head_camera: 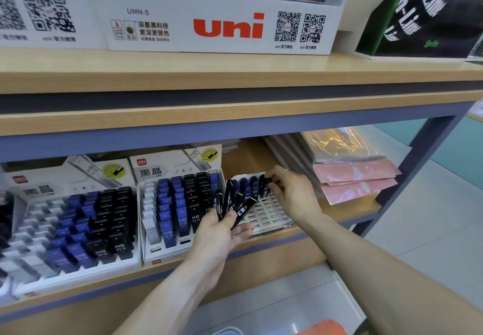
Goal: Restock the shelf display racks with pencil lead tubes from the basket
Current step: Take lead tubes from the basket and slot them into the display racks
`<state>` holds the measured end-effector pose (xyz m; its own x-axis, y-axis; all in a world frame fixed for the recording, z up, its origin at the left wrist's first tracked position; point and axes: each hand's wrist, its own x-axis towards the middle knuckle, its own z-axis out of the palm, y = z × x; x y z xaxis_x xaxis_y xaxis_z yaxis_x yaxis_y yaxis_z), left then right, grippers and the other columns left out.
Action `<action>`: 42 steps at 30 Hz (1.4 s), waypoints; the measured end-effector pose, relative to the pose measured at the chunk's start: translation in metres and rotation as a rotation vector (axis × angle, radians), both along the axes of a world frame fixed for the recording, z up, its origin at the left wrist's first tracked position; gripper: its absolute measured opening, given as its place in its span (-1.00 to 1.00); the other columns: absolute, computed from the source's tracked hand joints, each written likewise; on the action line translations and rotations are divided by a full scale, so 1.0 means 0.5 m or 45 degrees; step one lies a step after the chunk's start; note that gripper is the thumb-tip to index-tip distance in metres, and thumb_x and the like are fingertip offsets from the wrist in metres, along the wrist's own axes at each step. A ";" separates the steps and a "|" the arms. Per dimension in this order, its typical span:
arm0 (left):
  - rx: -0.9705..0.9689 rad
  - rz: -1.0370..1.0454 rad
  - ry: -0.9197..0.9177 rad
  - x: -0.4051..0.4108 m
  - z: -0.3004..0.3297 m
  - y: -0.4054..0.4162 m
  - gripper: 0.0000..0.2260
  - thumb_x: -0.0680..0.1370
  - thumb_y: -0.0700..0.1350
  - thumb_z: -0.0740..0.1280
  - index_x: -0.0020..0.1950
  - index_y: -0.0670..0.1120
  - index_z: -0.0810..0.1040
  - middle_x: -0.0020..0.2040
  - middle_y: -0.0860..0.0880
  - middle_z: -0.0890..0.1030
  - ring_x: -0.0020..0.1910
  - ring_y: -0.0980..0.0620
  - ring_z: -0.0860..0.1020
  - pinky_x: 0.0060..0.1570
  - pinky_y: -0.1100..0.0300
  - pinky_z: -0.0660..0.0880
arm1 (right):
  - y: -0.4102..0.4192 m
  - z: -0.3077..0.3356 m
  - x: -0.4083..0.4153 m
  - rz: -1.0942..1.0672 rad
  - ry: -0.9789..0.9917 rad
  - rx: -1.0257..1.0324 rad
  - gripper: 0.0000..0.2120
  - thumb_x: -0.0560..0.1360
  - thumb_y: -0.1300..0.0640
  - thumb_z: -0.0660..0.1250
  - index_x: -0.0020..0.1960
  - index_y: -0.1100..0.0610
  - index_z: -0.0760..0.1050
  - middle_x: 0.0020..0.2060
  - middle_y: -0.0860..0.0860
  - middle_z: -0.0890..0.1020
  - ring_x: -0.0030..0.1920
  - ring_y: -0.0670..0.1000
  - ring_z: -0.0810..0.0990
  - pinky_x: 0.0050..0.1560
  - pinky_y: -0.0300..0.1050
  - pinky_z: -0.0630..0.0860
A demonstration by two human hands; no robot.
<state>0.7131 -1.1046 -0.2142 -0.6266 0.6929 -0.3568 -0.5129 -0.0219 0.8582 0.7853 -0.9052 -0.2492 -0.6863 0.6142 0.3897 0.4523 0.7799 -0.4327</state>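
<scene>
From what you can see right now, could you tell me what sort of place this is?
Most likely a stationery shop aisle. A uni branded display box with QR codes stands on the upper shelf, retail racks of HB 0.5 pencil lead tubes fill the lower one, and wrapped pink paper packs are stacked beside them.

— How's your light?
— Bright and even from above; glare on the plastic sleeves (347, 149) right of your hands (290, 191).
— Sharpness?
— Soft throughout; the shelf edge (235, 73) bows near the corners.
</scene>
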 end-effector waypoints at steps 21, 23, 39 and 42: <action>0.034 -0.030 -0.033 -0.006 -0.020 0.006 -0.80 0.71 -0.25 0.18 0.26 -0.18 0.55 0.01 -0.15 0.73 -0.03 -0.14 0.70 0.04 0.05 0.66 | -0.107 0.091 0.029 0.180 0.317 -1.431 -0.71 0.45 0.33 0.53 0.15 0.24 0.59 -0.06 0.28 0.70 -0.05 0.17 0.74 -0.04 -0.14 0.65; 0.082 -0.016 -0.108 -0.006 -0.020 0.006 -0.80 0.71 -0.27 0.19 0.24 -0.21 0.56 0.00 -0.15 0.74 -0.05 -0.14 0.70 0.04 0.04 0.66 | -0.105 0.091 0.032 0.213 0.335 -1.469 -0.70 0.45 0.36 0.51 0.16 0.23 0.61 -0.07 0.20 0.71 -0.03 0.13 0.74 -0.01 -0.17 0.65; 0.037 0.053 0.024 -0.014 -0.034 0.025 -0.83 0.70 -0.25 0.20 0.20 -0.21 0.56 -0.12 -0.17 0.52 -0.20 -0.10 0.64 -0.18 0.13 0.64 | -0.111 0.099 0.027 0.084 0.592 -1.563 -0.71 0.40 0.35 0.55 0.09 0.30 0.59 -0.08 0.24 0.73 -0.04 0.18 0.75 -0.03 -0.09 0.68; -0.020 0.066 0.094 -0.015 -0.038 0.031 -0.84 0.71 -0.24 0.18 0.17 -0.21 0.55 -0.18 -0.13 0.52 -0.24 -0.08 0.59 -0.21 0.14 0.59 | -0.106 0.104 0.025 0.061 0.608 -1.543 -0.72 0.40 0.35 0.55 0.07 0.30 0.60 -0.09 0.24 0.73 -0.06 0.16 0.75 -0.05 -0.10 0.67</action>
<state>0.7056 -1.0889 -0.2330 -0.6863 0.6537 -0.3189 -0.4468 -0.0330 0.8940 0.7978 -0.9580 -0.1972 -0.6654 0.7242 -0.1813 0.0418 -0.2064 -0.9776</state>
